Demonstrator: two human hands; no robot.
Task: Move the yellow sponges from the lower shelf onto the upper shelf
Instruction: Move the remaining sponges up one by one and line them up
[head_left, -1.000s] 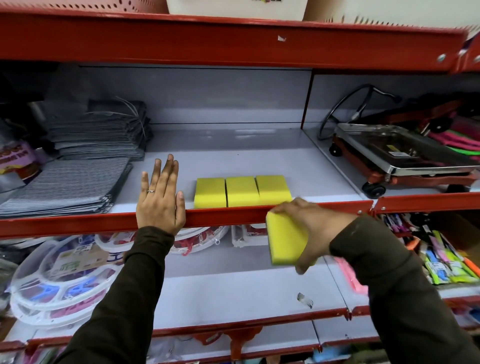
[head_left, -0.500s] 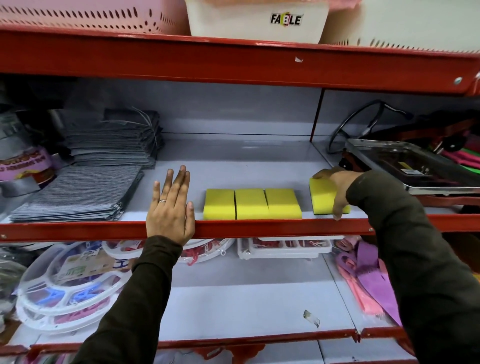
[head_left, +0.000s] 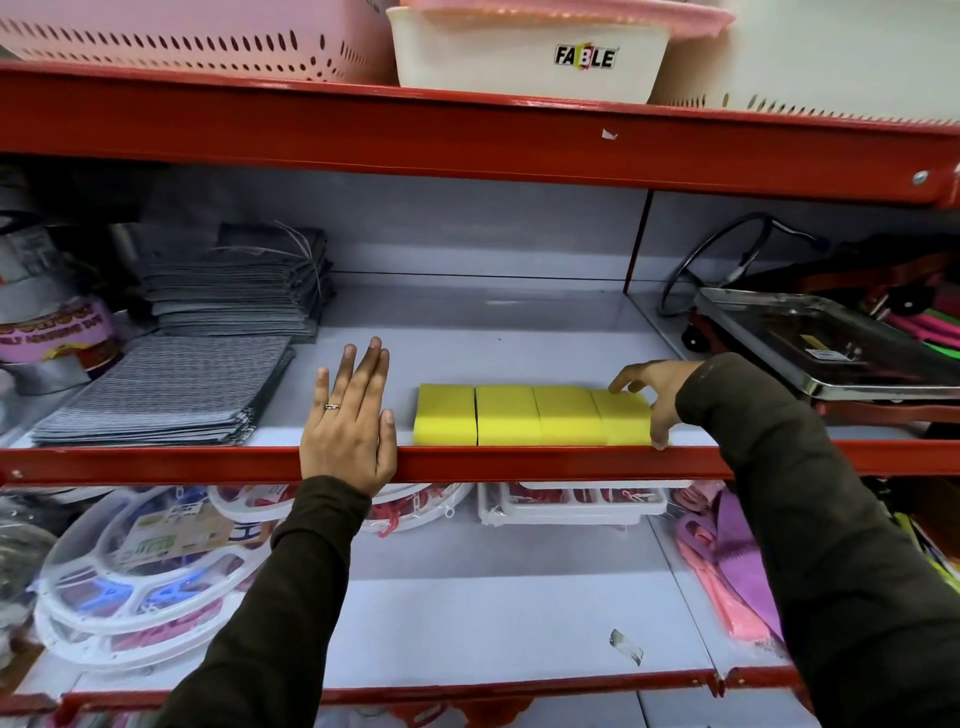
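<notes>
Several yellow sponges lie side by side in a row on the upper shelf (head_left: 493, 358), close behind its red front rail. The rightmost sponge (head_left: 623, 421) touches its neighbour (head_left: 566, 418). My right hand (head_left: 652, 389) grips that rightmost sponge, fingers over its top and thumb at its front right corner. My left hand (head_left: 350, 421) rests flat, fingers apart, on the red rail left of the row, holding nothing. The lower shelf (head_left: 493, 613) shows no yellow sponge in its visible grey middle.
Stacks of grey striped cloths (head_left: 166, 389) lie left of my left hand. A metal platform trolley (head_left: 831, 348) stands at the right of the upper shelf. Round clip hangers (head_left: 140, 577) and pink and purple items (head_left: 727, 566) flank the lower shelf. Plastic basins (head_left: 524, 52) sit above.
My right hand carried a sponge up from the lower shelf, set it on the upper shelf at the right, then slid it left against the row. The left hand stayed put.
</notes>
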